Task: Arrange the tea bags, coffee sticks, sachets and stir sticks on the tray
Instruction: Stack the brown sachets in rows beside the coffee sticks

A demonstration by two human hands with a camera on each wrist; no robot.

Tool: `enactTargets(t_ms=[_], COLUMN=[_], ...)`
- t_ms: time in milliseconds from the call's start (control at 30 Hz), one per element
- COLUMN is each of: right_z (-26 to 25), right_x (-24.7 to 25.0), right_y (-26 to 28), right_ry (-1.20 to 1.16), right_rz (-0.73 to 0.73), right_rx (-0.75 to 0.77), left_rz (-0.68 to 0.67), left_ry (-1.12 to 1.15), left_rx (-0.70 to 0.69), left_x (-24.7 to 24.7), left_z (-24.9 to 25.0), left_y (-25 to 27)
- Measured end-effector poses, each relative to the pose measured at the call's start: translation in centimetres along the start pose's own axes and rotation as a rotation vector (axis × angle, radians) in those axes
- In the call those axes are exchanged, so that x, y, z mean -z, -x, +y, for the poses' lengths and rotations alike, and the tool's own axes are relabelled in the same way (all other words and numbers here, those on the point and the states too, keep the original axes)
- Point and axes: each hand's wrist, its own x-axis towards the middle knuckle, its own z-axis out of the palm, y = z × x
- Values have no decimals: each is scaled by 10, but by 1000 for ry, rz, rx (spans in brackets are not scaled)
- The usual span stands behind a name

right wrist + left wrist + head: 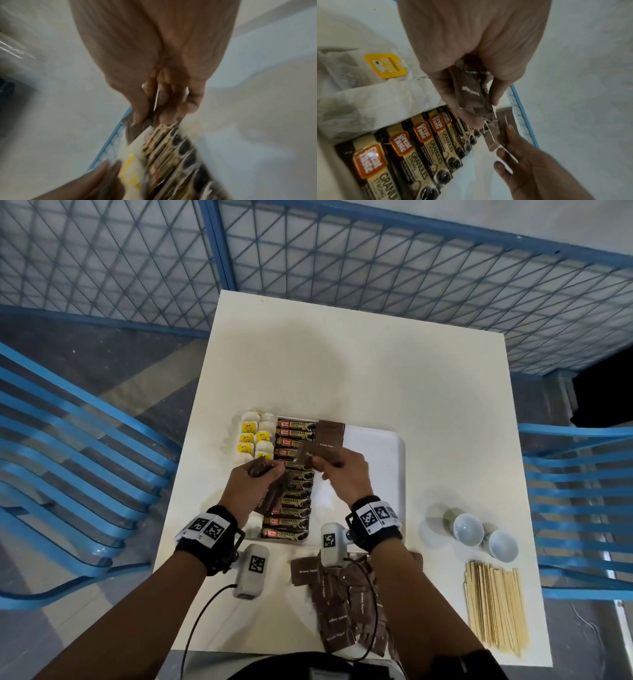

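Pinching brown sachets [310, 455], both hands' fingers [320, 463].

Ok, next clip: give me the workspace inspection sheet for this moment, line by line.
Surface: white table, faintly smudged; white tray on it.
Job's things: tea bags and coffee sticks in rows on the tray; two brown sugar sachets laid beside the sticks; loose sachet pile and stir sticks on the table.
Clutter: two white cups.
Hands: left hand grips a bunch of sachets; right hand pinches one sachet over the tray.
Cables: black cable from the left wrist camera.
Surroundings: blue chairs, blue mesh fence.
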Motion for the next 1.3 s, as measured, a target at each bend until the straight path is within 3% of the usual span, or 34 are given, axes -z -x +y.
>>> enactTargets(t_ms=[100, 333, 1300], right_z=[9, 12, 22], right_x=[13, 15, 8], right_y=[-12, -26, -32], right_ry=[135, 306, 252], right_rz=[152, 143, 161], right_rx=[-37, -36, -16], left_rz=[-13, -24, -69], left_ry=[20, 9, 28], left_rx=[37, 36, 78], left_x=[5, 13, 16], left_z=[0, 2, 8], left_y=[-1, -4, 0])
